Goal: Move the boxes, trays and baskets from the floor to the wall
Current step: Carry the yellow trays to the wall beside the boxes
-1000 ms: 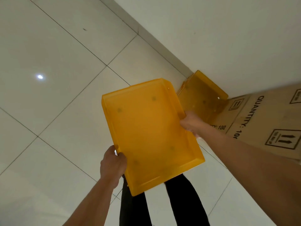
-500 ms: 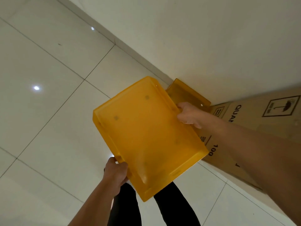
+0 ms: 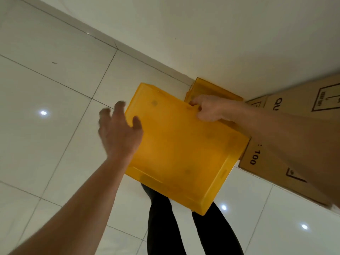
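Currently right hand [image 3: 207, 108] grips far rim of rectangular translucent yellow plastic tray [image 3: 180, 144], held off white tiled floor [image 3: 55, 89] near wall [image 3: 220, 43]; left hand [image 3: 119, 131] spread, blurred, at tray's left edge, contact unclear. Second yellow plastic tray [image 3: 207, 88] and brown cardboard box [image 3: 261, 162] behind, by wall.

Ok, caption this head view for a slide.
Right hand grips yellow plastic tray near wall; left hand spread beside it.

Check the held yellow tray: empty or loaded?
Empty. The yellow tray shows only its bare floor with round marks; nothing lies in it. The right hand grips its far rim.
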